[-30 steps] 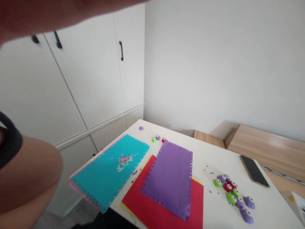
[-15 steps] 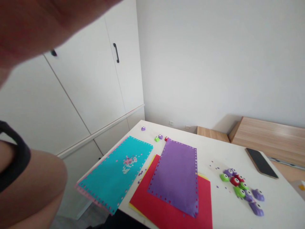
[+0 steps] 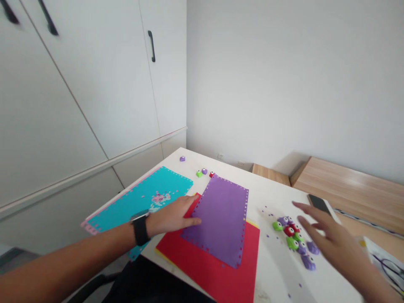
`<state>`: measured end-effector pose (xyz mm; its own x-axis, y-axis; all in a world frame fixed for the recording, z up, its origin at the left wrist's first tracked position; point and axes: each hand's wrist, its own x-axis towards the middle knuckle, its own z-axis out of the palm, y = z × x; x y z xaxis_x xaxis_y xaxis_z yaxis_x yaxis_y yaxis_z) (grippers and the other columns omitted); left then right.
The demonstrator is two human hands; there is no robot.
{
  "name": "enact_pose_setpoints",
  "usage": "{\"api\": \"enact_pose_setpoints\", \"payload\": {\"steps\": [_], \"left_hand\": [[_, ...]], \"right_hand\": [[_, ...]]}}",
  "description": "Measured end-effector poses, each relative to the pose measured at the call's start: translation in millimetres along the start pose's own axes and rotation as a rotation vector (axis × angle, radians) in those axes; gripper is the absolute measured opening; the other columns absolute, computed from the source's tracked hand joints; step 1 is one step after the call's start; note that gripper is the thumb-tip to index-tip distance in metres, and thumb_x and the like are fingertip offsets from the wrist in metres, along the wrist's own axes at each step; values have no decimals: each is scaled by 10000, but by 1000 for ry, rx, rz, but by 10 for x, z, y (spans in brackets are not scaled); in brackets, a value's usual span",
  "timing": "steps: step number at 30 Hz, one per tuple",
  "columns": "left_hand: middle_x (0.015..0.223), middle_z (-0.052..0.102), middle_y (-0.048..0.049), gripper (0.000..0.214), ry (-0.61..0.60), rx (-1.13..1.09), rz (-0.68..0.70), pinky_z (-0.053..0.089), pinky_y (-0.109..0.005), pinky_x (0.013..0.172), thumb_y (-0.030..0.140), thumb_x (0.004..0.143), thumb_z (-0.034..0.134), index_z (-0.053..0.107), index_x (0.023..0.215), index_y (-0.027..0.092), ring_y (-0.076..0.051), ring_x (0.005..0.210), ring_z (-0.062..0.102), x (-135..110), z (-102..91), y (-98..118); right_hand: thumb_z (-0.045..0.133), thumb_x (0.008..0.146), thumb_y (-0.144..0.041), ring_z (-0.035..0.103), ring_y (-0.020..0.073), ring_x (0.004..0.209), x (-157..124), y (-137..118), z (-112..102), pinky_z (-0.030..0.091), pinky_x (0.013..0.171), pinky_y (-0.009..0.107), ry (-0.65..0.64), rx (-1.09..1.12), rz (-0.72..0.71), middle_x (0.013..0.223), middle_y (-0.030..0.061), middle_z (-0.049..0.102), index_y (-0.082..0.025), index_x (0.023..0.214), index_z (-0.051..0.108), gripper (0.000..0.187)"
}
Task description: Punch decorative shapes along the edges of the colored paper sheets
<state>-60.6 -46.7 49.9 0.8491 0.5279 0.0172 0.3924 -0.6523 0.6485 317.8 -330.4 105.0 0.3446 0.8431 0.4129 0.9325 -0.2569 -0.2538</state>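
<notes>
My left hand (image 3: 176,215), a dark watch on its wrist, reaches over the left edge of a purple paper sheet (image 3: 222,214) with fingers and thumb stretched out. Small holes run along the border of that sheet. Beneath it lies red paper (image 3: 241,275), with yellow paper (image 3: 252,223) showing at the edges. Left of the hand is a blue sheet (image 3: 126,210) with punched edges and scattered paper bits. Over the table's right side, my right hand (image 3: 328,235) is open and slightly blurred, near a cluster of small green, red and purple plastic pieces (image 3: 293,244) with eye-like tops.
A few similar pieces (image 3: 204,171) stand at the far edge of the white table (image 3: 268,273). Behind my right hand lies a phone (image 3: 318,203). Glasses (image 3: 391,269) rest at the far right. White cabinets (image 3: 78,105) border the left, wooden furniture (image 3: 347,181) the back right.
A hand and the bare limb filling the left side have left those places. Both hands are now over the table, the left at the purple sheet. The view has shifted slightly.
</notes>
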Motion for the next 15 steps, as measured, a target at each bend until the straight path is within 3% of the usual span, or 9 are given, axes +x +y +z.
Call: {"api": "enact_pose_setpoints", "payload": {"steps": [3,6,8,11,15], "left_hand": [[1524,472,-157,1017,43,61,-31,325,-456,1170,650,726,775,359,1551,225,-367,1393,429,13,269,-146],[1534,440,-178,1090,89,97,-80,311,-472,1182,594,671,836,333,1558,207,-379,1415,396,66,400,-140],[1521,450,-186,1105,94,101,-103,319,-460,1181,556,661,852,322,1560,191,-378,1411,406,100,445,-129],[1469,502,-193,1100,83,87,-119,357,-446,1158,517,665,855,317,1558,164,-369,1362,470,131,466,-132],[1509,464,-205,1123,98,83,-86,329,-464,1177,565,631,863,349,1544,160,-388,1397,426,195,439,-152]], "right_hand": [[475,833,-66,603,351,1234,47,98,708,493,1030,490,-253,-196,-13,1352,193,644,-122,1303,676,514],[486,717,61,602,331,1238,-22,191,1145,441,1081,457,-414,-264,-8,1316,167,675,-137,1290,687,638],[488,686,84,628,311,1204,-44,253,1244,450,1064,418,-452,-250,-6,1247,156,711,-157,1210,732,626],[459,708,80,664,300,1143,-8,336,1215,482,1009,391,-445,-243,11,1196,189,719,-122,1146,748,563],[441,860,-40,661,320,1129,24,237,1091,495,998,431,-401,-221,17,1219,206,690,-96,1198,690,423]]}}
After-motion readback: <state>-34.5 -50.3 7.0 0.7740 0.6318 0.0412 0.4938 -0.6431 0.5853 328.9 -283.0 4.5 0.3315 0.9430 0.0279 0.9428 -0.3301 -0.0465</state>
